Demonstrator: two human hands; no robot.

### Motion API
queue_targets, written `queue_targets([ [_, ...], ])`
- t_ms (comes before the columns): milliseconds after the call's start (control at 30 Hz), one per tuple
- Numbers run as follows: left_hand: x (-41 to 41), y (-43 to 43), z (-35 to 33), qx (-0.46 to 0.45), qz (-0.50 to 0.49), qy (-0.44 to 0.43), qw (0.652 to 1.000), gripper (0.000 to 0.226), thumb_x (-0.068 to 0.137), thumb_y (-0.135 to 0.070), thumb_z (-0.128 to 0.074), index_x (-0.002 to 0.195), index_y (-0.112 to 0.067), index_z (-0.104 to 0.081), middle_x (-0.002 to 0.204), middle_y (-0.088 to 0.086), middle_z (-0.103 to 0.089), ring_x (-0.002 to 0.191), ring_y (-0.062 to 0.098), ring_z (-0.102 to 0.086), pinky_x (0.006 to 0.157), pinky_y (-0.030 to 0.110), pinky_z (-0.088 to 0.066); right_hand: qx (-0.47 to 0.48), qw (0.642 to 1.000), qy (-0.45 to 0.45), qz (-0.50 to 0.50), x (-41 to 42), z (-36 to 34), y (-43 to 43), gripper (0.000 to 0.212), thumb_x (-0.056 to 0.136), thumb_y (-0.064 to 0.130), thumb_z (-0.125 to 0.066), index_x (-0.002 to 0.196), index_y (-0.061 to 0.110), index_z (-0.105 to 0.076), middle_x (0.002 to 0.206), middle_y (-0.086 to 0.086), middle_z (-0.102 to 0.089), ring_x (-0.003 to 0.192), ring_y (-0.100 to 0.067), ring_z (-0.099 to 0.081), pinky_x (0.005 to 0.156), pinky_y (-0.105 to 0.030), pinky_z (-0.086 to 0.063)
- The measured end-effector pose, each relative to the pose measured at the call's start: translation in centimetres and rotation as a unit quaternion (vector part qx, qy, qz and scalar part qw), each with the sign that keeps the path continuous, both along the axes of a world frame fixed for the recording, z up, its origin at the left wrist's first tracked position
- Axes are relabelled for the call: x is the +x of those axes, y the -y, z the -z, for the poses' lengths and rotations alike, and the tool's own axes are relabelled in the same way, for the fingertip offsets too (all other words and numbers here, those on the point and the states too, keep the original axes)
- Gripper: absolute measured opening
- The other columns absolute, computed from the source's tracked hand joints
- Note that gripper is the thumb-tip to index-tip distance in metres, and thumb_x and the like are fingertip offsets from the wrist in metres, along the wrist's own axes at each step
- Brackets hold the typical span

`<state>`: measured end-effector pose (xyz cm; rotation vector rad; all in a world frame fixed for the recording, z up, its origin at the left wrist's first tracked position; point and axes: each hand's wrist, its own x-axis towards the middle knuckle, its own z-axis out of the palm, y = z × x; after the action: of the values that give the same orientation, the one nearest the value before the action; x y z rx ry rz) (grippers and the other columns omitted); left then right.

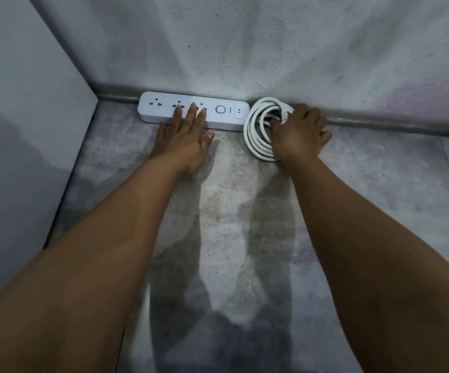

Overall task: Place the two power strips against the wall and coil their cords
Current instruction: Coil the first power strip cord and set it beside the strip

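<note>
One white power strip (224,112) lies flat on the floor, its long side against the foot of the far wall. It has several sockets, a round switch and a small label. My left hand (184,138) rests on it with fingers spread flat over the middle sockets. To the right of the strip its white cord (255,133) sits wound in a round coil against the wall. My right hand (300,133) lies on the coil, fingers curled into the loops; the plug end is mostly hidden under it. Only one power strip is in view.
The grey concrete wall (244,49) runs across the back, with a metal skirting (379,125) at its foot. A pale panel (24,130) closes off the left side, forming a corner. The mottled grey floor (231,211) stretches toward me.
</note>
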<state>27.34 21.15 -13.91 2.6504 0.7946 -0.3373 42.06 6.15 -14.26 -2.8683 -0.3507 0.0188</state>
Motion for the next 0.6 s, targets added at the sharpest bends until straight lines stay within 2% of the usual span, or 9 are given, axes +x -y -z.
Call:
queue_targets([
  [133,0.0,-0.1,-0.2,-0.008,0.002,-0.005,1.000,0.059,0.103,-0.048,-0.011,0.155,-0.028,0.009,0.161,-0.008,0.021,0.147,0.017,0.023,0.120,0.045,0.008,0.046,0.999,-0.011,-0.015,-0.7,0.4,0.8,0.067,0.084,0.050,-0.053,0.139,0.015,-0.038,0.142,-0.012,-0.041,0.133,-0.032,-0.035,0.100,-0.046,-0.027],
  [233,0.0,-0.1,-0.3,-0.011,0.002,-0.007,1.000,0.059,0.103,-0.048,-0.011,0.155,-0.028,0.010,0.161,-0.007,0.021,0.147,0.017,0.023,0.120,0.045,0.008,0.087,0.996,-0.024,-0.020,-1.5,0.5,1.1,0.072,0.082,0.050,-0.053,0.144,0.017,-0.035,0.147,-0.009,-0.038,0.137,-0.029,-0.031,0.105,-0.046,-0.024],
  [300,0.1,-0.1,-0.4,-0.012,0.005,-0.010,1.000,0.059,0.103,-0.047,-0.011,0.155,-0.027,0.010,0.161,-0.007,0.022,0.147,0.017,0.023,0.120,0.045,0.008,0.109,0.994,0.015,-0.019,-2.4,0.6,1.2,0.071,0.085,0.050,-0.050,0.146,0.016,-0.035,0.149,-0.009,-0.039,0.139,-0.028,-0.031,0.108,-0.046,-0.021],
  [367,0.1,-0.1,-0.5,-0.014,0.006,-0.013,1.000,0.059,0.104,-0.046,-0.011,0.155,-0.027,0.010,0.161,-0.007,0.022,0.147,0.018,0.023,0.120,0.045,0.008,0.120,0.988,0.095,-0.024,-3.8,0.5,1.2,0.073,0.087,0.055,-0.049,0.147,0.016,-0.038,0.149,-0.009,-0.040,0.139,-0.028,-0.033,0.110,-0.046,-0.020],
  [433,0.1,0.0,-0.5,-0.017,0.004,-0.015,1.000,0.059,0.104,-0.046,-0.011,0.155,-0.027,0.011,0.161,-0.007,0.022,0.147,0.017,0.024,0.120,0.045,0.008,0.084,0.987,0.124,-0.062,-5.3,0.4,0.9,0.082,0.085,0.065,-0.047,0.150,0.017,-0.033,0.155,-0.011,-0.034,0.144,-0.029,-0.029,0.114,-0.049,-0.017],
  [500,0.1,0.0,-0.6,-0.014,0.004,-0.017,1.000,0.059,0.103,-0.047,-0.011,0.154,-0.027,0.012,0.161,-0.007,0.023,0.146,0.017,0.024,0.120,0.045,0.008,0.007,0.989,0.089,-0.118,-6.4,0.9,0.6,0.092,0.084,0.072,-0.043,0.155,0.019,-0.018,0.162,-0.012,-0.017,0.150,-0.030,-0.014,0.118,-0.052,-0.006],
  [600,0.0,0.0,-0.5,-0.011,0.005,-0.017,1.000,0.059,0.103,-0.048,-0.011,0.154,-0.027,0.012,0.161,-0.006,0.023,0.147,0.018,0.024,0.120,0.045,0.008,-0.048,0.985,0.067,-0.149,-6.5,2.1,0.6,0.085,0.091,0.066,-0.039,0.157,0.027,-0.002,0.165,-0.011,0.001,0.152,-0.031,0.002,0.119,-0.056,0.000],
])
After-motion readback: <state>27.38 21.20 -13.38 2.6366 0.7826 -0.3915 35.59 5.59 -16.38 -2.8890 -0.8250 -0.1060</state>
